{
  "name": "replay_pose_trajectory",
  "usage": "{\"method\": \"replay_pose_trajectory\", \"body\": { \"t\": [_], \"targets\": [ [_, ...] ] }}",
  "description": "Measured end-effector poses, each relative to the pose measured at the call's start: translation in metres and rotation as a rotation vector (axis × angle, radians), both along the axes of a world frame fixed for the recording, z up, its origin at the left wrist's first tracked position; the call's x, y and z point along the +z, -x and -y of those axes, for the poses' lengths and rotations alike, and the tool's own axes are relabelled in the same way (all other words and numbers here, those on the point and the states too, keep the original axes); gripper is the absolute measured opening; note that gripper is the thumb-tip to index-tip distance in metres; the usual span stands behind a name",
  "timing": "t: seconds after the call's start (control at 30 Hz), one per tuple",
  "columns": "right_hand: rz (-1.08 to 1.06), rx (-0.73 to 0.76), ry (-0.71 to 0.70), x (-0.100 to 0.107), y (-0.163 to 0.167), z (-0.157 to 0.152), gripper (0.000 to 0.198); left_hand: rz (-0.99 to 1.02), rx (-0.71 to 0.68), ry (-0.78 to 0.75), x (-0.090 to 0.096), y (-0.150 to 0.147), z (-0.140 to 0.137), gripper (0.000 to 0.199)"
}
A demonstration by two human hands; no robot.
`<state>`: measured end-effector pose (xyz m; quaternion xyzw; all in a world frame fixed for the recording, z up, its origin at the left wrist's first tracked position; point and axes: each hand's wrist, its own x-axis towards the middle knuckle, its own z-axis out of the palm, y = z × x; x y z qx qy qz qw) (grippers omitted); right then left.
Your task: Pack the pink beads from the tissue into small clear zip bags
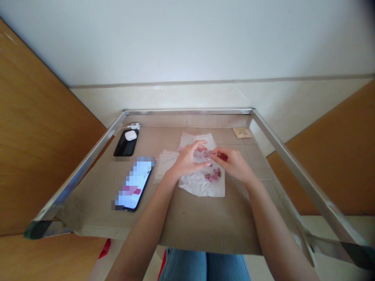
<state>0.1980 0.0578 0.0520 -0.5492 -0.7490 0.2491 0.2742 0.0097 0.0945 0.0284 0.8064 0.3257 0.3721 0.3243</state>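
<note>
Above a white paper sheet, my left hand curls its thumb and fingers around a small clear plastic bag, whose rounded opening faces up. My right hand pinches at the right edge of this bag with thumb and forefinger. Something dark red shows beneath its curled fingers, too hidden to make out. Several small pink dried flower buds lie on the sheet just below the hands. Flat clear zip bags are stacked left of my left hand, and another clear bag lies behind it.
A lit phone lies on the cardboard-covered table at the left. Behind it are a black phone with a white earbud case on top and a white charger. A brown packet sits back right; a metal rail borders the table.
</note>
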Motion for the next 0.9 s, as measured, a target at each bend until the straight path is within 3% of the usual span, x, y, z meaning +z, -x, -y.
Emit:
{"method": "replay_pose_trajectory", "body": {
  "t": [0.13,0.33,0.9],
  "targets": [
    [0.082,0.021,0.068,-0.003,-0.009,-0.001,0.026,0.039,0.036,0.014,0.003,0.002,0.001,0.064],
    [0.174,0.202,0.235,-0.014,-0.012,-0.002,0.02,0.074,0.035,0.029,0.005,0.002,0.001,0.062],
    [0.146,0.299,0.317,-0.009,-0.008,0.001,0.02,0.063,0.021,0.028,0.003,0.001,0.0,0.063]
  ]
}}
